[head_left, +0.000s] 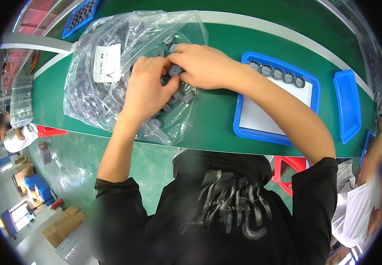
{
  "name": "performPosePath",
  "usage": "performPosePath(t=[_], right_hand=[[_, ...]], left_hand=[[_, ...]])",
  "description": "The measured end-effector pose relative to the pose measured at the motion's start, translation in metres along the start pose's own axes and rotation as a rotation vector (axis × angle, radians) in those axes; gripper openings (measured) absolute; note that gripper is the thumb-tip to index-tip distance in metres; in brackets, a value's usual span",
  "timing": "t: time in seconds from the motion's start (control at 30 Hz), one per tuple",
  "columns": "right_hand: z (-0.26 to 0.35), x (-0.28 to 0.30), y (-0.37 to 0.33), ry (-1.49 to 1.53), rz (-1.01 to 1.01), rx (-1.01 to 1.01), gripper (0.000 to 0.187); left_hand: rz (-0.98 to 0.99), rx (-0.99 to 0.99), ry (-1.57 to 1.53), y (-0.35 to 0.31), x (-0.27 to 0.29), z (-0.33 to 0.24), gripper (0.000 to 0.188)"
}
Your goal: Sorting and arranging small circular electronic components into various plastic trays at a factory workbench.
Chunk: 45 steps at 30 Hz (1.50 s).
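A large clear plastic bag [93, 97] full of small grey plastic parts lies on the green table, with a white label [107, 63] on it. At the bag's right side, my left hand [149, 84] and my right hand [199, 66] meet over the loose parts. Between the fingers of both is a round grey plastic part [175, 70]. More grey parts [183, 96] lie in the plastic just below my hands. To the right, a blue tray [237, 119] with a white sheet in it bears a row of several round grey parts [278, 74] along its far edge.
A second blue tray [347, 106] lies at the table's right end. Another blue tray [80, 17] with dark parts stands at the far left. A pale rail runs along the back of the green table [213, 119]. A person [359, 198] in white is at the right, another [18, 137] at the left.
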State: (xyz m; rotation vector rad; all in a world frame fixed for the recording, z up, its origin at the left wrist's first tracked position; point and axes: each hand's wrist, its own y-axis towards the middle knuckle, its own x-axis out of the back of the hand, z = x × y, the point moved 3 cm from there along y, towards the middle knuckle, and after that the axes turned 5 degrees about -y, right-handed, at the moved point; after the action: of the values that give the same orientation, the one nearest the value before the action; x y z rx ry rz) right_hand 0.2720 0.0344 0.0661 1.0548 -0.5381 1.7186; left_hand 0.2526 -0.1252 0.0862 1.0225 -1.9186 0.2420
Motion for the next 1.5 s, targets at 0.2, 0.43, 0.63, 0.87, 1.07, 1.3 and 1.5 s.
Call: performPosePath(t=[0.2,0.43,0.63,0.87,1.07,1.3,1.5], right_hand=[[-0.012,0.023,0.007,-0.068,-0.076,0.020,0.031],[-0.020,0.007,0.017,-0.115,-0.033,0.025,0.015],[-0.019,0.022,0.006,-0.016,-0.130,0.094,0.013],[-0.022,0.098,-0.098,0.419,-0.289,-0.142,0.019],[-0.030,0.107,-0.234,0.508,-0.503,-0.396,0.017],[-0.010,0.069,-0.277,-0.169,-0.398,-0.554,0.021],[-0.040,0.075,-0.274,-0.501,-0.470,-0.494,0.011]], left_hand=[[-0.089,-0.248,0.036,-0.003,0.001,-0.018,0.024],[-0.219,-0.222,0.121,-0.006,0.002,-0.011,0.020],[-0.090,-0.267,0.214,0.000,-0.013,-0.013,0.021],[0.105,-0.322,0.102,0.022,0.002,-0.017,0.027],[0.281,-0.347,0.108,0.033,-0.014,-0.013,0.025],[0.300,-0.272,0.200,0.032,-0.011,-0.028,0.036],[0.351,-0.191,0.164,0.029,-0.016,-0.028,0.036]])
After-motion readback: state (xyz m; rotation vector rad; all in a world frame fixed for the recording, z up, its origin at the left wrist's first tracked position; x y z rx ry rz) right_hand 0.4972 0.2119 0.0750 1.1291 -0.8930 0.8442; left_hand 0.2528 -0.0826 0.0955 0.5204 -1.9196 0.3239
